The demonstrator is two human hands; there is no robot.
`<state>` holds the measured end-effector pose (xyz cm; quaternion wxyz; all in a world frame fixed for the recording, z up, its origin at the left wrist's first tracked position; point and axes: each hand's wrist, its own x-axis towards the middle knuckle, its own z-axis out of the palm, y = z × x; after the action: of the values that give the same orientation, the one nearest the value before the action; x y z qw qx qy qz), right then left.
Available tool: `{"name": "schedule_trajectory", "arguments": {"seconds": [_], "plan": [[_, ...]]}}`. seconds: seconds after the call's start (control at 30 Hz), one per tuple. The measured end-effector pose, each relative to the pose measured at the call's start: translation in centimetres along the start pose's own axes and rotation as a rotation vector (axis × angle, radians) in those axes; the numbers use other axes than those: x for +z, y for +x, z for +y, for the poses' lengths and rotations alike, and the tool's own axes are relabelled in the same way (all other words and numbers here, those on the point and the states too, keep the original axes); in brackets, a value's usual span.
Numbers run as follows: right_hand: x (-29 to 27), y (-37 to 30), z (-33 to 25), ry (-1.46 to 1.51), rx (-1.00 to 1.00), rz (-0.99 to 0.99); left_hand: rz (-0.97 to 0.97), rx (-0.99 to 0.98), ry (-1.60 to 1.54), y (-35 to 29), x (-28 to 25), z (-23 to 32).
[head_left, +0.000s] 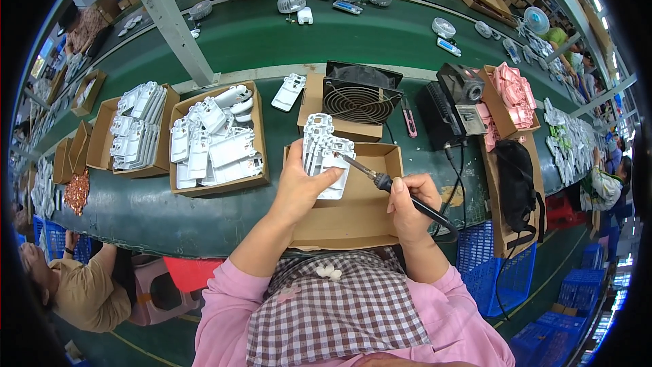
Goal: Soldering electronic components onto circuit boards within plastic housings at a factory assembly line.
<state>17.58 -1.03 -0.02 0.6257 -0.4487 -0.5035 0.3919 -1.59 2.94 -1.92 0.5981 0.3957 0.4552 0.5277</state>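
Note:
My left hand [302,180] is closed round a small stack of white plastic housings [319,137], held up over an open cardboard box [363,214]. In my right hand [413,207] is a soldering iron [384,181], gripped by its dark handle. Its metal tip points left and meets the front housing near the upper part; whether it touches cannot be made out. A black cable runs from the handle's end. Just behind the box, a black fan with a wire guard [361,100] stands on cardboard.
Left of me are cardboard boxes of white housings [217,143] and a pile of small copper-coloured parts [77,194]. A black soldering station [441,112], a pink-handled cutter [409,119] and a box of pink parts [509,98] stand right. Beyond runs a green conveyor [380,34] with small fans. Co-workers sit on both sides.

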Motion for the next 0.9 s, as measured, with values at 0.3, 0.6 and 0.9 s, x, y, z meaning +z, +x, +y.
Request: {"name": "schedule_trajectory", "arguments": {"seconds": [0.3,0.6,0.9], "plan": [[0.01,0.01,0.20,0.000,0.006,-0.029,-0.020,-0.021,0.020,-0.23,0.12,0.63],[0.03,0.02,0.11,-0.019,0.020,-0.041,-0.012,-0.017,0.039,-0.25,0.20,0.71],[-0.53,-0.23,0.68,0.114,-0.072,0.007,-0.039,-0.021,0.007,-0.22,0.21,0.74]]}}
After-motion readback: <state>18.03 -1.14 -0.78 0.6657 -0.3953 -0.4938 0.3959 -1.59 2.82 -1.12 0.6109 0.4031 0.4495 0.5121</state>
